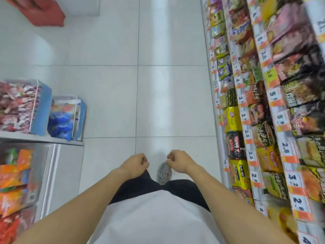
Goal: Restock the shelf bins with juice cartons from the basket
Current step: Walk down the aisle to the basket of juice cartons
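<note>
Glossy tiled floor (112, 95) beneath curled hands.

Both curled hands (156, 164) over aisle floor (109, 103)

A single wide-angle head camera looks steeply down an aisle onto the white tiled floor (109, 95). The wearer's forearms and torso fill the bottom edge, close up. Stocked shelves (260, 106) run along the right edge, blurred; display bins (42, 110) sit at left.
</note>
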Motion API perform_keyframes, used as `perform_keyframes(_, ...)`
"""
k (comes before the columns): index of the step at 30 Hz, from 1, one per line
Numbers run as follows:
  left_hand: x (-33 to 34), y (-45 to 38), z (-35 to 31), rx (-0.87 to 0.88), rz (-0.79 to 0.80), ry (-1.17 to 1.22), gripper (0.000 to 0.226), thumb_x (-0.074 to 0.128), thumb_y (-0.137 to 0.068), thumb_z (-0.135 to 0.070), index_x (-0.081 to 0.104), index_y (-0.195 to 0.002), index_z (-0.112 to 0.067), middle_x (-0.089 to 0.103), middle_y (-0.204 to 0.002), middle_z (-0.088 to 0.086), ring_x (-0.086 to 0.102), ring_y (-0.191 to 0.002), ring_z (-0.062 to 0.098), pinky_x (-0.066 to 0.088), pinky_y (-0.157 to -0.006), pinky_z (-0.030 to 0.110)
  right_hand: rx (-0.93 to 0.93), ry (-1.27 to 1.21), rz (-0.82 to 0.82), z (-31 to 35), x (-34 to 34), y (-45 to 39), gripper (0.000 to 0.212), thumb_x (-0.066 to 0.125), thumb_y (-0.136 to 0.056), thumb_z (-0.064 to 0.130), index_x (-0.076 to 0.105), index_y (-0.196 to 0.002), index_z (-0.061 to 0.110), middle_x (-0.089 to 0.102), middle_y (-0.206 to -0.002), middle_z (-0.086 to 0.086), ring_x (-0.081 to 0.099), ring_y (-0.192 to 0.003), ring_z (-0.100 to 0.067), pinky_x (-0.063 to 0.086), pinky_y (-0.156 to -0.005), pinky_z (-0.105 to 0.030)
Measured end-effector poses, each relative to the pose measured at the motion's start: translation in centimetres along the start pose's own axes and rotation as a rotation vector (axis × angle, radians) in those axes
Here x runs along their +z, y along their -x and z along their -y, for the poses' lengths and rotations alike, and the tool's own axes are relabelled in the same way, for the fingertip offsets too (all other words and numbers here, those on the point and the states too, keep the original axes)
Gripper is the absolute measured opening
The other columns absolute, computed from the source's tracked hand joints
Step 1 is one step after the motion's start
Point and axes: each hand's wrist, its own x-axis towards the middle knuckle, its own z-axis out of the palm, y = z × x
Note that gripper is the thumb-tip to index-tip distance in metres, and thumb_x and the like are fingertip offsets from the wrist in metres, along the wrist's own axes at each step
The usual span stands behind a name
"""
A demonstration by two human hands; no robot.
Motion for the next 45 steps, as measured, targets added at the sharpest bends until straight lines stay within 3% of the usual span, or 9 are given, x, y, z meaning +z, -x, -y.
perform_keyframes(3,-7.1,-4.5,-3.2,0.001,-0.066,0.088,0.017,0.052,-0.098,-0.032,0.059,-0.101,-0.018,0.064,-0.103,-0.003,0.058,-0.09,0.012,0.039,-0.066,0.017,-0.024,-0.014,0.003,3.4,-6.6,-4.7,0.029,0.063,-0.09,0.033,0.064,-0.114,0.017,0.067,-0.107,-0.002,0.062,-0.092,-0.017,0.049,-0.083,-0.027)
perform_keyframes(7,-16.6,-12.3,-6.4,-0.014,-0.111,0.121,0.02,0.052,-0.097,-0.033,0.06,-0.108,-0.018,0.064,-0.105,-0.004,0.059,-0.094,0.014,0.042,-0.075,0.025,-0.039,-0.032,-0.005,8.1,-14.7,-12.4,0.03,0.063,-0.091,0.032,0.065,-0.116,0.015,0.067,-0.113,-0.004,0.06,-0.091,-0.016,0.047,-0.079,-0.024)
perform_keyframes(13,-30.4,-23.9,-11.2,0.034,-0.079,0.027,0.023,0.05,-0.099,-0.031,0.06,-0.11,-0.013,0.065,-0.111,0.002,0.059,-0.1,0.019,0.047,-0.089,0.031,0.003,-0.11,-0.061,16.2,-28.0,-22.7,0.029,0.063,-0.092,0.033,0.065,-0.115,0.015,0.066,-0.114,-0.003,0.061,-0.092,-0.017,0.047,-0.079,-0.025)
perform_keyframes(20,-45.1,-34.9,-19.4,0.073,0.019,-0.076,0.022,0.049,-0.098,-0.032,0.059,-0.109,-0.015,0.063,-0.11,0.001,0.059,-0.098,0.019,0.048,-0.085,0.028,0.047,-0.22,-0.179,23.1,-43.5,-32.1,0.027,0.061,-0.091,0.033,0.065,-0.114,0.019,0.065,-0.113,0.001,0.061,-0.096,-0.014,0.05,-0.09,-0.027)
perform_keyframes(26,-56.1,-47.6,-25.3,0.048,0.062,-0.126,0.025,0.049,-0.098,-0.033,0.059,-0.113,-0.015,0.062,-0.113,0.001,0.059,-0.102,0.019,0.047,-0.088,0.029,0.062,-0.248,-0.1,27.4,-54.6,-43.8,0.035,0.061,-0.092,0.035,0.065,-0.121,0.017,0.063,-0.122,-0.003,0.061,-0.104,-0.018,0.048,-0.093,-0.028)
perform_keyframes(32,-69.4,-59.2,-31.4,-0.026,0.049,-0.142,0.023,0.049,-0.097,-0.033,0.059,-0.109,-0.016,0.064,-0.111,0.002,0.059,-0.1,0.02,0.048,-0.089,0.032,0.034,-0.098,-0.013,33.1,-68.9,-55.2,0.023,0.06,-0.09,0.031,0.065,-0.106,0.015,0.064,-0.112,-0.003,0.061,-0.091,-0.017,0.05,-0.082,-0.028)
perform_keyframes(40,-87.9,-72.8,-36.5,-0.033,-0.028,-0.121,0.025,0.04,-0.099,-0.042,0.054,-0.096,-0.022,0.06,-0.097,-0.004,0.057,-0.087,0.016,0.041,-0.069,0.025,-0.025,0.087,0.03,44.5,-88.1,-70.4,0.031,0.057,-0.094,0.033,0.062,-0.119,0.016,0.065,-0.12,-0.004,0.062,-0.105,-0.022,0.049,-0.089,-0.03)
perform_keyframes(43,-95.9,-79.4,-37.0,-0.057,0.005,-0.175,0.041,0.037,-0.098,-0.05,0.058,-0.108,-0.017,0.062,-0.104,-0.001,0.057,-0.089,0.018,0.045,-0.077,0.029,-0.021,0.153,0.014,48.7,-94.8,-77.2,0.033,0.055,-0.095,0.032,0.061,-0.122,0.014,0.064,-0.123,-0.005,0.061,-0.109,-0.023,0.049,-0.09,-0.031)
perform_keyframes(45,-101.5,-83.4,-37.6,-0.061,-0.003,-0.22,0.036,0.04,-0.099,-0.043,0.057,-0.113,-0.015,0.063,-0.113,0.003,0.059,-0.095,0.021,0.046,-0.08,0.03,0.003,0.183,0.009,51.7,-99.0,-80.7,0.033,0.053,-0.096,0.032,0.06,-0.123,0.014,0.063,-0.124,-0.006,0.06,-0.111,-0.023,0.049,-0.091,-0.031)
